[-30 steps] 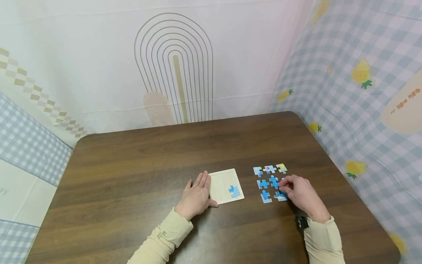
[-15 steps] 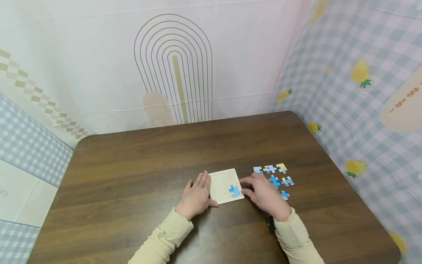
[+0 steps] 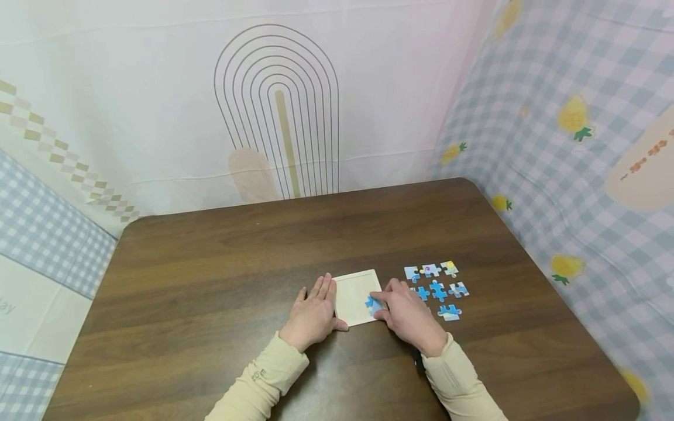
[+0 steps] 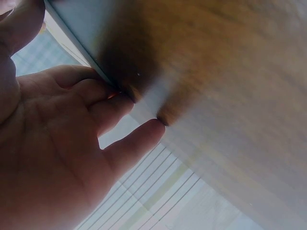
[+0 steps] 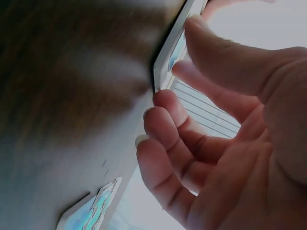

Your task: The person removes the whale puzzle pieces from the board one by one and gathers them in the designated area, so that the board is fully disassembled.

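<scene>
A pale square wooden puzzle tray (image 3: pixel 353 289) lies on the table between my hands. My left hand (image 3: pixel 310 316) rests flat beside it, fingers straight along its left edge and thumb at the near corner. Inside the tray's lower right corner is a blue jigsaw piece (image 3: pixel 371 305), partly covered by fingers. My right hand (image 3: pixel 413 316) reaches over the tray's right edge, its thumb and index finger pinching that piece at its sides. In the right wrist view the thumb (image 5: pixel 211 45) and index finger stand at the piece, with the other fingers curled beside the tray.
Right of the tray, several loose jigsaw pieces (image 3: pixel 438 290) lie in rows on the brown wooden table (image 3: pixel 237 251); my right hand hides part of the nearest ones. A patterned white curtain (image 3: pixel 389 88) hangs behind, and a checked one (image 3: pixel 532 158) at the right.
My right hand has moved left from the loose pieces to the tray, and its thumb and index finger have come onto the piece there. The left hand has stayed in place.
</scene>
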`<state>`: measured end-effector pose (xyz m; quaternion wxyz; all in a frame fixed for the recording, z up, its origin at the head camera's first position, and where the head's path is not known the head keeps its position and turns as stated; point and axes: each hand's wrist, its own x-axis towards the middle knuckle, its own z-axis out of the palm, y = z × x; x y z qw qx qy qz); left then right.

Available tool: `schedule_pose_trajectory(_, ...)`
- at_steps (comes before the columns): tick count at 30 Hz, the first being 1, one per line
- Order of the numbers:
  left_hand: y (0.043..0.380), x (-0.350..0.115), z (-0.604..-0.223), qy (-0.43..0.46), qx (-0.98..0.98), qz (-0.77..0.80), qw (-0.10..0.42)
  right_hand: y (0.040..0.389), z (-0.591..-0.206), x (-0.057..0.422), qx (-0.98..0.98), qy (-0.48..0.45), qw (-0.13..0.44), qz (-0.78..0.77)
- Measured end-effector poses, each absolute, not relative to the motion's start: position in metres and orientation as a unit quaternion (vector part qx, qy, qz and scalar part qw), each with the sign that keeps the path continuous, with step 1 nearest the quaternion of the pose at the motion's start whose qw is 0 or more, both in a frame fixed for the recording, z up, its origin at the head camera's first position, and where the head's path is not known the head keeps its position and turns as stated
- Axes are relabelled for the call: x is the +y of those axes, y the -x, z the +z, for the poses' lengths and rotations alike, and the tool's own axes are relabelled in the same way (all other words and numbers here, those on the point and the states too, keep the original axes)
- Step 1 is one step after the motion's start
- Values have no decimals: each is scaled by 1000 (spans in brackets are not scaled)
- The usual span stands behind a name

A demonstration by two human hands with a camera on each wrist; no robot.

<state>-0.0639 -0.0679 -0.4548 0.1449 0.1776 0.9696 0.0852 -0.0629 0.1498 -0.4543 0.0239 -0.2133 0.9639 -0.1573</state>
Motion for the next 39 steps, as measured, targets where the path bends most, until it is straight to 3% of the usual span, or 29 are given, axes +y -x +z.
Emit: schedule_pose_trajectory(39,65,-67,-456,-174,970,78,150,73,-453,149,954,156,58,-250)
